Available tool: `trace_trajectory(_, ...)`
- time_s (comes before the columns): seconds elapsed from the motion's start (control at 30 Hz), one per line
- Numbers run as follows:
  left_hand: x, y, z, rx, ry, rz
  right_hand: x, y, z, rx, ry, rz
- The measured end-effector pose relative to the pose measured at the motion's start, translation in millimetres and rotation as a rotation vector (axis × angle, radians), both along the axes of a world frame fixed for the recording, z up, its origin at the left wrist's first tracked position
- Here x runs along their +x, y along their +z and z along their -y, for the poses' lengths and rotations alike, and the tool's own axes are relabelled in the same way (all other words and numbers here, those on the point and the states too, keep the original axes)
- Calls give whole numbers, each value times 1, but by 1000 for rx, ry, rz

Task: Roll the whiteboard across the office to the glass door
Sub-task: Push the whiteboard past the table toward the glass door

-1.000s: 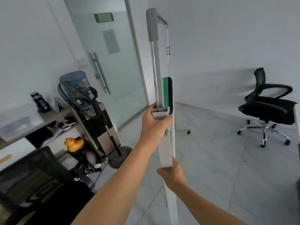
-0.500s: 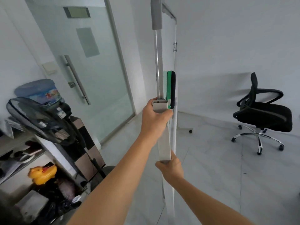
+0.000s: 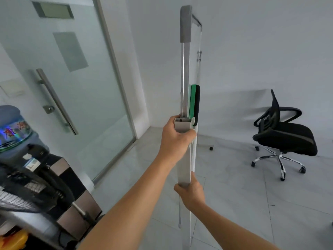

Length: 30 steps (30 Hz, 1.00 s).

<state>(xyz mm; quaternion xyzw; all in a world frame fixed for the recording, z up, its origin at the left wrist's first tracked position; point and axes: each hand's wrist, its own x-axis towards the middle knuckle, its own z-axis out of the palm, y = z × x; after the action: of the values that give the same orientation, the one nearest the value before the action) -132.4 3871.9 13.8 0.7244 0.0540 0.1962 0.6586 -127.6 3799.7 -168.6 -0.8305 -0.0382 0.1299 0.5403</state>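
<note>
The whiteboard [image 3: 185,73] stands edge-on in front, now nearer the glass door [image 3: 75,83], which fills more of the view on the left than half a second ago. The left hand [image 3: 175,139] still clamps its tray end; the right hand [image 3: 191,193] stays wrapped around the frame lower down. The office chair [image 3: 284,134] remains well apart on the right.

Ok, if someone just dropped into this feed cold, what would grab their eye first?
The whiteboard, seen edge-on, splits the middle of the view, with the left hand gripping its frame by the tray end and the right hand lower down. A green eraser clings to it just above the left hand. The glass door stands at left, a black office chair at right.
</note>
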Motion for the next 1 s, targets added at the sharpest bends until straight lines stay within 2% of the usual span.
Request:
trace_trajectory(0.3,70,1,-118,90,-70,-39,77,-8,-105,-144,73,175)
trace_trajectory(0.43,95,0,-175,95,15,-48,110,-8,-156,-231,192,262)
trace_trajectory(0.63,113,0,-251,77,54,-71,134,-2,-224,-293,310,219)
trace_trajectory(1.0,114,-5,-381,60,62,-66,134,2,-353,-343,299,183)
